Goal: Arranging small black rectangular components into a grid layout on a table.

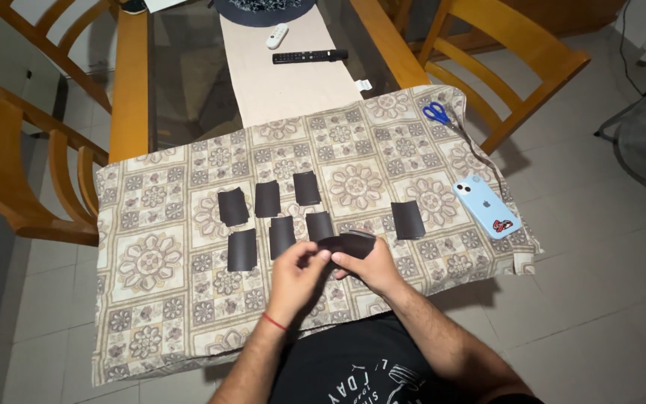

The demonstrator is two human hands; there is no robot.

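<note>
Both hands meet over the near edge of a patterned cloth (158, 254) spread on the table. My left hand (297, 273) and my right hand (371, 265) together pinch a curled black paper strip (349, 243). Just beyond the hands, several black paper rectangles lie on the cloth in two rows, among them one at the far left (232, 206) and one below it (242, 250). A single black rectangle (407, 220) lies apart to the right.
Blue-handled scissors (437, 113) and a light blue phone (487, 206) lie on the cloth's right side. A black remote (309, 56) and a white remote (277, 35) rest on a beige runner further back. Wooden chairs (31, 157) flank the glass table.
</note>
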